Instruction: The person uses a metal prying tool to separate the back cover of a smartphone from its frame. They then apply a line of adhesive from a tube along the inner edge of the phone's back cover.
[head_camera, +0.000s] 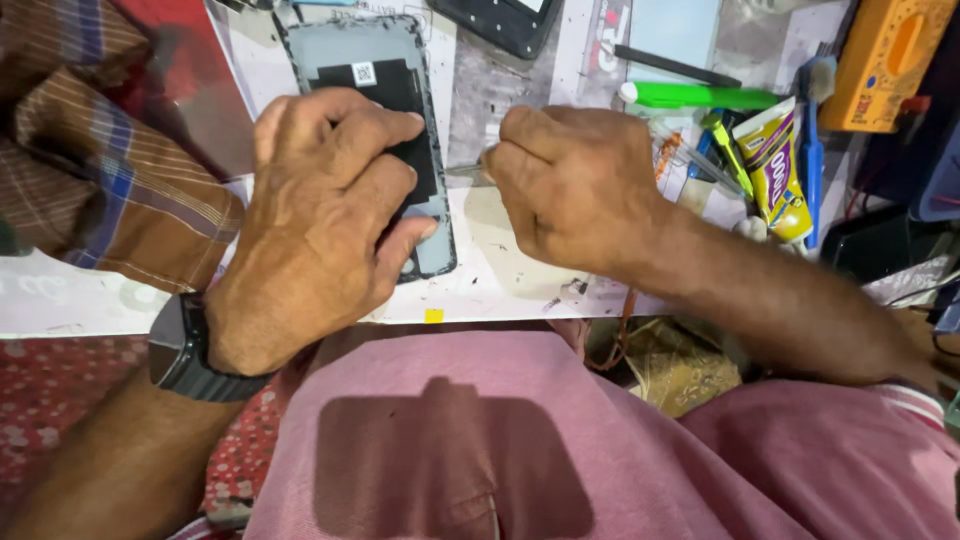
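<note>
An opened phone (372, 60) with a grey frame and black inner plate lies back-up on the white work surface (520, 280). My left hand (320, 215) presses down on its lower half, fingers spread across it, a dark watch on the wrist. My right hand (575, 185) is closed around a thin metal tool (465, 171), likely tweezers, whose tip points left to the phone's right edge. The phone's lower part is hidden under my left hand.
A green pen (700, 97), a yellow glue tube (775, 165), a blue brush (812, 140) and an orange meter (885, 60) crowd the right side. Another dark phone part (495, 20) lies at the top. Checked cloth (110, 170) covers the left.
</note>
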